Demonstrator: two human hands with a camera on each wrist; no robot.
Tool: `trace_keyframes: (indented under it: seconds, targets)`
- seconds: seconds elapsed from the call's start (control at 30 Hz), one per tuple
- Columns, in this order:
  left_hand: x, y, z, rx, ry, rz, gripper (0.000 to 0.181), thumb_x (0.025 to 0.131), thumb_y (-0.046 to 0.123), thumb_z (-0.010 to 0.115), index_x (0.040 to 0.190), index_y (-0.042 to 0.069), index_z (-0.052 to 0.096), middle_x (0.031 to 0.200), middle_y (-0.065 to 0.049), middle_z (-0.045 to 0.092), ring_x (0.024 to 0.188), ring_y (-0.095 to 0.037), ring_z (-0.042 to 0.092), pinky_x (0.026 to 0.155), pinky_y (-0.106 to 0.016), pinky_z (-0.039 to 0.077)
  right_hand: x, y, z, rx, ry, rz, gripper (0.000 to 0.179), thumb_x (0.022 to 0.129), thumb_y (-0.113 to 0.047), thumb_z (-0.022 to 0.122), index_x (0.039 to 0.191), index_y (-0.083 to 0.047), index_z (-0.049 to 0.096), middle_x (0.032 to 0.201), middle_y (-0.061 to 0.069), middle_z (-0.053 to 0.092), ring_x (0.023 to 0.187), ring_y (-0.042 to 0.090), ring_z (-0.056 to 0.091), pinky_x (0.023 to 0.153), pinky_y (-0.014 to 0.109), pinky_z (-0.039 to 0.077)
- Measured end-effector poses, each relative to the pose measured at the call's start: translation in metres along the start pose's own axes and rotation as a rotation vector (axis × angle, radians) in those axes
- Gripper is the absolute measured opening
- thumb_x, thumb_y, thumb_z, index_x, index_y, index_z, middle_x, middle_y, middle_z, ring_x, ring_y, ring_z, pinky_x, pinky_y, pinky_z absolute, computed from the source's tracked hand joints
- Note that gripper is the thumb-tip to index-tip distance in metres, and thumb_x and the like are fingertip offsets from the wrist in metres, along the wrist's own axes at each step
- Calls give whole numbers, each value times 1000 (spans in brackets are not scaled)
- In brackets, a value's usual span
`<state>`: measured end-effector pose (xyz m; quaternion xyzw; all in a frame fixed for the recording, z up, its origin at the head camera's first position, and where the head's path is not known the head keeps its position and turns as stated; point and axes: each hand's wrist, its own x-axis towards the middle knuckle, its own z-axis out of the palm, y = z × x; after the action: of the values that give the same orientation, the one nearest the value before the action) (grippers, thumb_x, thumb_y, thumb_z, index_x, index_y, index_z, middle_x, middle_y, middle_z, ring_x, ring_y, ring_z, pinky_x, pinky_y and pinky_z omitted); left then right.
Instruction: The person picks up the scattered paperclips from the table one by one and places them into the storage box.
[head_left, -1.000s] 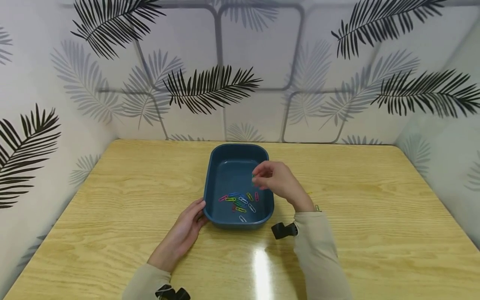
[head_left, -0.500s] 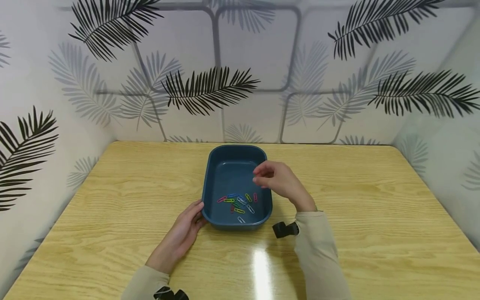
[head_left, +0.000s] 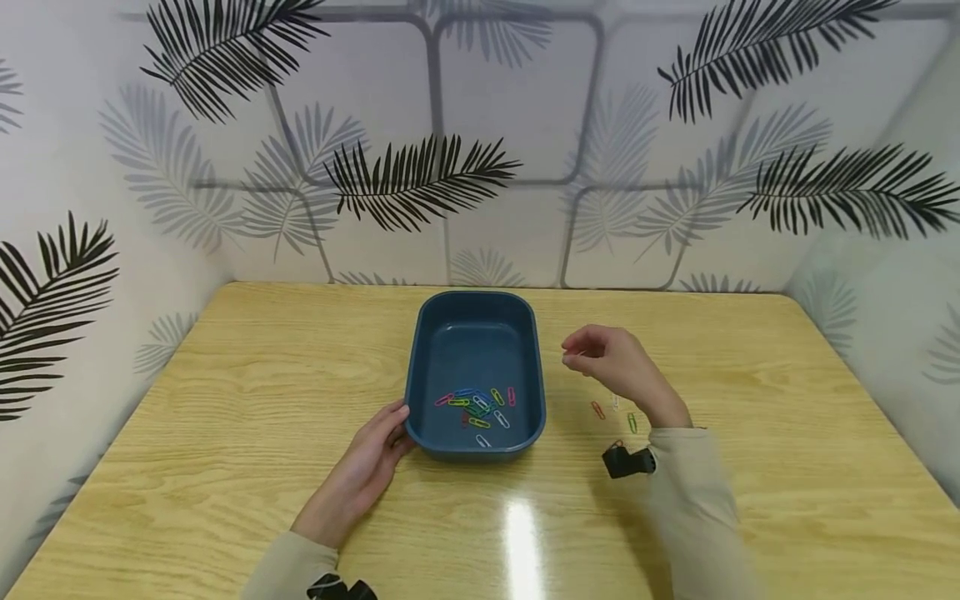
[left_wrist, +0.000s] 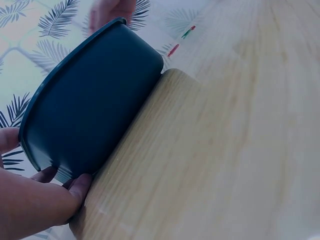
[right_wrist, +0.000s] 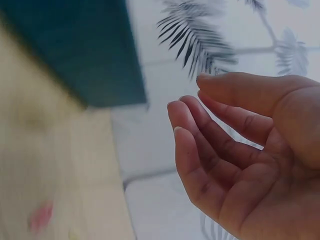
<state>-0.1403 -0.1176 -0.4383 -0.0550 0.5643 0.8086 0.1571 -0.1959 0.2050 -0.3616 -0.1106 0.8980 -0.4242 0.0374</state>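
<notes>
A dark blue tray (head_left: 476,456) stands on the table with several coloured paper clips (head_left: 480,404) lying in its near half. At the tray's near left corner, my left hand (head_left: 371,458) holds it; the left wrist view shows fingers (left_wrist: 80,186) bent against the outer wall and another at the rim. Right of the tray, my right hand (head_left: 618,362) is above the table, its fingers loosely curved and nothing between thumb and fingertips. Below it lie a red paper clip (head_left: 597,410), a green paper clip (head_left: 632,422) and a white paper clip (head_left: 617,402).
The wooden table (head_left: 262,375) reaches back to a leaf-patterned wall covering (head_left: 510,225), which also runs along both sides. Another paper clip (head_left: 617,444) shows partly at the right wrist's black camera (head_left: 628,462). Light glares off the table's front.
A green paper clip seen earlier in my right hand is no longer there. That hand has moved right, away from over the tray, uncovering clips on the table. The left hand stays put.
</notes>
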Motion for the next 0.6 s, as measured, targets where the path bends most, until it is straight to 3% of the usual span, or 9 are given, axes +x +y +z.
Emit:
trace_keyframes:
  seconds: [0.23,0.6]
  targets:
    - [-1,1,0,-20,1,3,48,103,17,44,143,-7,33,124,-10,52,111,-14,50,97,-26,40,-15,31,-18,-121,-22,18,22,93,-10,64,108,6,64,94,10,66,87,26,63,75,40,52]
    - [-1,0,1,-43,25,10,45,102,16,46,139,-9,36,117,-7,56,107,-14,52,94,-26,42,-34,62,-32,-237,-94,69,19,87,-9,71,98,5,65,86,7,63,77,20,57,68,36,47]
